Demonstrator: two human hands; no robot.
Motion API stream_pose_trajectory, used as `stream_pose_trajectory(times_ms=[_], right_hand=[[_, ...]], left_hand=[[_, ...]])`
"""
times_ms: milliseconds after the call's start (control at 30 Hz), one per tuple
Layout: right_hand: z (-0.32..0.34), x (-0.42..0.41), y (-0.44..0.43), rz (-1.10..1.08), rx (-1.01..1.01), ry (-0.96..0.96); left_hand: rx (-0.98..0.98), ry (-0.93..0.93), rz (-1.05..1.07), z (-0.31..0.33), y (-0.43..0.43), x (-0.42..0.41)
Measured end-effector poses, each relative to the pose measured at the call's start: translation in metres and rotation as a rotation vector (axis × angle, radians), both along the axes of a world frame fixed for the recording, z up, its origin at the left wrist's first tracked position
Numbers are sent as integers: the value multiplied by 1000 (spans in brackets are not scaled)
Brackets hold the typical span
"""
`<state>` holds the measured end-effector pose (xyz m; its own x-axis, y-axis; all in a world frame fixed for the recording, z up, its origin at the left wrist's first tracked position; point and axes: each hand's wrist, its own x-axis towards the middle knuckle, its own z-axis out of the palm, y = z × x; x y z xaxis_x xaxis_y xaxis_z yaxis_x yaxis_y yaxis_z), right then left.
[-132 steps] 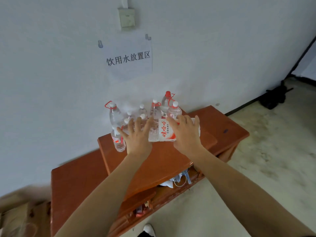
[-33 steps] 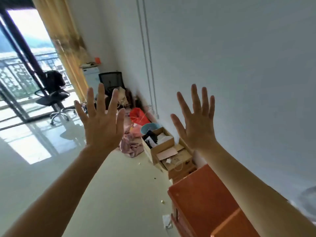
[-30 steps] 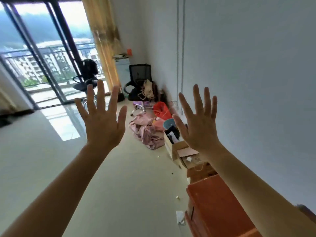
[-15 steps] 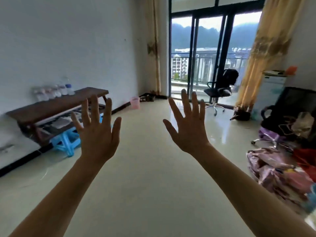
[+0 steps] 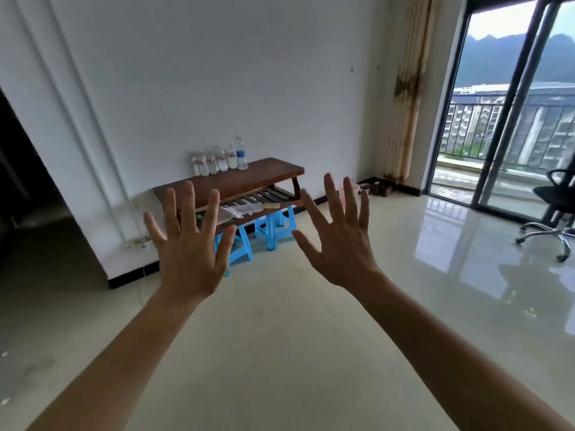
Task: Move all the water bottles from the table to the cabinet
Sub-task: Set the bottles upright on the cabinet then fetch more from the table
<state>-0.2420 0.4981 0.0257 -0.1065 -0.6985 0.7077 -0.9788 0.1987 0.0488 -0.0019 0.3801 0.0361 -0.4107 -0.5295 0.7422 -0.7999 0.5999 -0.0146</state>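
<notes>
Several clear water bottles [image 5: 219, 160] stand in a row at the back of a dark wooden table [image 5: 249, 180] against the white wall across the room. The tallest bottle, with a blue label [image 5: 240, 153], is at the right end of the row. My left hand [image 5: 189, 247] and my right hand [image 5: 337, 241] are raised in front of me with fingers spread, holding nothing, well short of the table. The cabinet is out of sight.
Two blue plastic stools [image 5: 273, 225] stand under the table, and papers lie on its lower slatted shelf [image 5: 249, 206]. A dark doorway [image 5: 28, 219] opens at left. Glass balcony doors [image 5: 510, 119] and an office chair [image 5: 557, 209] are at right. Glossy floor lies between.
The view has turned away from the cabinet, swept past the balcony doors and now faces the table with bottles, which sits nearer the centre. Both hands stay raised and spread.
</notes>
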Motion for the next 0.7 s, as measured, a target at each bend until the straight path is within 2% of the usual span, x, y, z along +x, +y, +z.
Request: stream_pose_trajectory(times_ms=[133,333,600,700], right_hand=[[6,-59,-92,28,0,0],[26,-142,-239,111,45,-109],[13,-195,-407,187,69,-151],[2,-218,-498,217,81,-129]], left_hand=[[6,-17,60,13,-76,-57],[-13,-59,84,29,-196,-131],[46,-21,153,-2,-351,-181],[78,-3,167,-18,-438,-204]])
